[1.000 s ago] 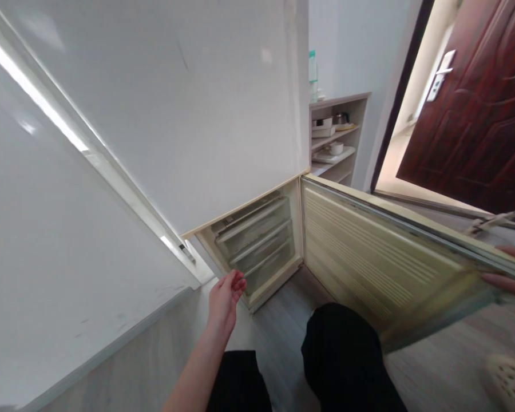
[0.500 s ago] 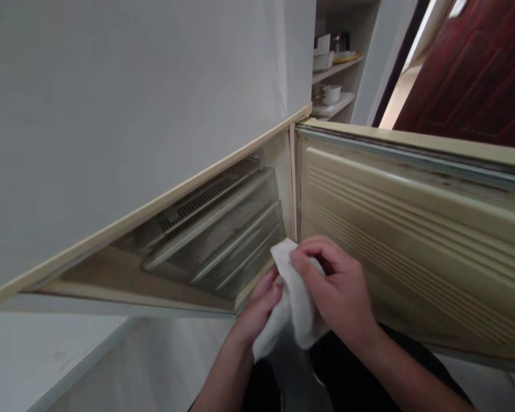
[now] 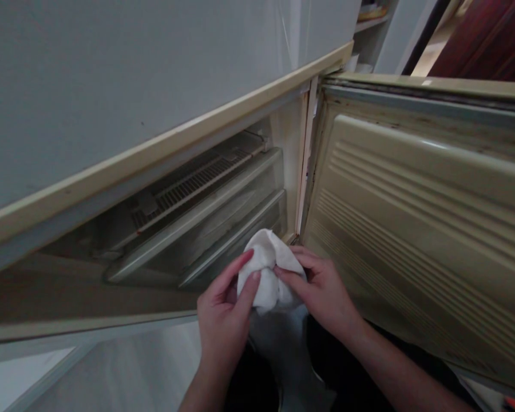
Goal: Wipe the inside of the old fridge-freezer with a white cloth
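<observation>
A bunched white cloth is held between both hands, in front of an open freezer compartment. My left hand grips its left side, thumb on top and fingers partly behind it. On the cloth's right side, my right hand pinches a fold, with some fingertips tucked out of sight. Beyond the hands, the compartment holds clear drawers below a slatted rack. To the right the ribbed inner side of the freezer door stands swung open, its seal edge stained dark.
Above the compartment is a large pale upper panel with a cream edge strip. Shelves with items stand behind the hinge, and a dark red door is at the far right. Grey floor lies below, beside my dark-clothed legs.
The view has moved closer to the compartment and tilted down. The cloth, hanging loosely before, is now gathered into a bundle, and my left hand has turned to grip it with the thumb on top.
</observation>
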Action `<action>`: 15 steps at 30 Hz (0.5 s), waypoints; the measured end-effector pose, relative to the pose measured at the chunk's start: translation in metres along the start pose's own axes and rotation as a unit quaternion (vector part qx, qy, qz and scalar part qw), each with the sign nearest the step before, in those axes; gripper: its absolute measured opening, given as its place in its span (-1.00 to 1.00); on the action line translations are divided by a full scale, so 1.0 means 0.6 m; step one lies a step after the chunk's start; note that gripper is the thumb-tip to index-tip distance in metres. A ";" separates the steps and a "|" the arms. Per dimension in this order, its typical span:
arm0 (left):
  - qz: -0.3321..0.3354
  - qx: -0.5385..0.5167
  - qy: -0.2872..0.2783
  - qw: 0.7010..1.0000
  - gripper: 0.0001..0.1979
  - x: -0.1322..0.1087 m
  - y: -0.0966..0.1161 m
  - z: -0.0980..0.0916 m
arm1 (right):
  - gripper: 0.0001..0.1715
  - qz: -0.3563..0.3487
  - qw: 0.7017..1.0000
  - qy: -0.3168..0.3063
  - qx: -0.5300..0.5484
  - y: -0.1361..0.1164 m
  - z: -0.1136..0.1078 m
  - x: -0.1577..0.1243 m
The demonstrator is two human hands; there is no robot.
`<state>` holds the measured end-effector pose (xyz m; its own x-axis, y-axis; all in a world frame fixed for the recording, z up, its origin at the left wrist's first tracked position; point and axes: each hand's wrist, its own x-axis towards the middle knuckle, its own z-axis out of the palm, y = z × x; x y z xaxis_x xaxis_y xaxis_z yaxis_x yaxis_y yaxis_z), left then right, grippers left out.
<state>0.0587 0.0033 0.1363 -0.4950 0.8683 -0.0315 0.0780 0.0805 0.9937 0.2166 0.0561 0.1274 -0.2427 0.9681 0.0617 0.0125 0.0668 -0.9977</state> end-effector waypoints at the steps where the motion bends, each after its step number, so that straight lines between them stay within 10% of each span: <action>1: -0.022 -0.035 0.010 0.999 -0.50 0.004 0.006 0.002 | -0.81 -0.007 1.000 -0.006 -0.005 0.003 -0.007 0.003; 6: -0.200 -0.178 -0.024 0.963 -0.35 0.019 0.027 -0.002 | -0.68 0.120 0.992 0.003 0.035 -0.006 -0.039 0.011; 12: -0.285 -0.174 -0.315 0.889 0.07 0.018 0.025 -0.043 | -0.49 0.319 0.875 -0.132 0.338 -0.036 -0.062 0.013; 15: -0.222 -0.155 -0.204 0.941 0.15 0.029 0.030 -0.048 | -0.36 0.355 0.826 -0.151 0.410 -0.035 -0.077 0.016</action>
<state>0.0263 0.0057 0.1568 -0.0417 0.9035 -0.4266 -0.3456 0.3876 0.8546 0.2589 0.0753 0.1502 -0.6893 0.5805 -0.4335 -0.3766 -0.7982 -0.4701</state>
